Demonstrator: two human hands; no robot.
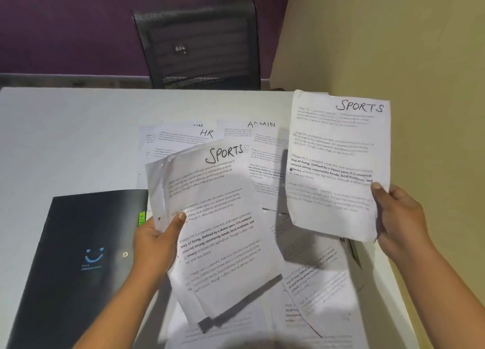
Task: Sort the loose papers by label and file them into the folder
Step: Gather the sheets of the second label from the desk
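My left hand pinches a small stack of sheets headed SPORTS by its left edge, lifted above the table. My right hand grips one more SPORTS sheet at its lower right corner, held upright over the table's right side. Loose papers lie spread below, among them one marked HR and one marked ADMIN. More printed sheets cover the near right. A black folder with a blue smile logo lies shut at the near left.
The white table runs to a beige wall on the right. A black mesh chair stands behind the far edge against a purple wall. A green tab peeks from the folder's right edge.
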